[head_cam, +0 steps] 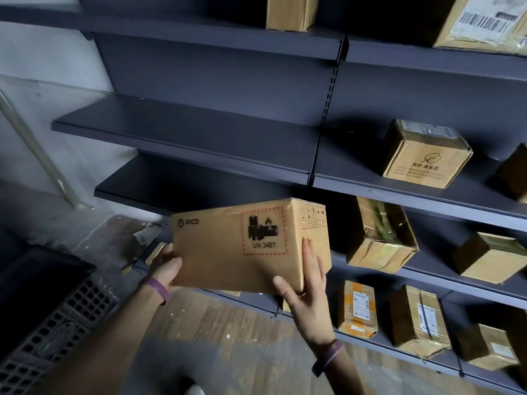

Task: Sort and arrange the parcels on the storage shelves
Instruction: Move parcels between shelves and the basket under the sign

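Parcel in hand: the cardboard box (245, 246) with the battery warning label is off the shelves, held up in front of me.
Fingers: my left hand (165, 266) cups its left end, my right hand (305, 280) clamps its right corner; both grasp it.
Done: several parcels (425, 155) already sit on the shelves right of my fingers.
Left: I judge this box needs a spot; the bare shelf (185, 135) above my fingers is free.
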Motion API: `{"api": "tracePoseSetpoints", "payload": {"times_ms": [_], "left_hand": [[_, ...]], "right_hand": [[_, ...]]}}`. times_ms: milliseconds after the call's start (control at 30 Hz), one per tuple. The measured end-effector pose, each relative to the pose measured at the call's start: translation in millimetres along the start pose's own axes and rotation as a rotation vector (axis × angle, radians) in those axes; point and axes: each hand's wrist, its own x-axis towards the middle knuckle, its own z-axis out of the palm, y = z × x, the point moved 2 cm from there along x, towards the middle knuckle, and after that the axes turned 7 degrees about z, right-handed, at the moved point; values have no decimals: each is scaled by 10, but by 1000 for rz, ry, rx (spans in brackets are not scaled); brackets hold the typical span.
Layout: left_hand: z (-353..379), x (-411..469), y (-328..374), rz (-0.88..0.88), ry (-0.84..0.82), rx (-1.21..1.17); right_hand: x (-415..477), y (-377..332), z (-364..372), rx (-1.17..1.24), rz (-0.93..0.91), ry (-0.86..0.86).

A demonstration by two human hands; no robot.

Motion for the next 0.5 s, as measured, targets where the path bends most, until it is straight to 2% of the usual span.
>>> {"api": "tracePoseSetpoints", "payload": {"times_ms": [100, 200, 300, 367, 467, 500], "left_hand": [[54, -127, 116, 50, -124, -102], [36, -152, 154, -14, -237, -363], [-43, -152, 121, -60, -302, -589], [-35, -130, 79, -60, -279, -643], [5, -100, 8, -109, -127, -551], [3, -95, -21, -141, -130, -542]], "right_hand": [[120, 161, -82, 278, 86, 32], [248, 345, -232, 573, 189, 117], [363, 516, -363, 767, 290, 86], [401, 618, -405, 814, 346, 54], [412, 803, -461, 806, 408, 23], [404, 838, -470, 781, 411, 6]]}}
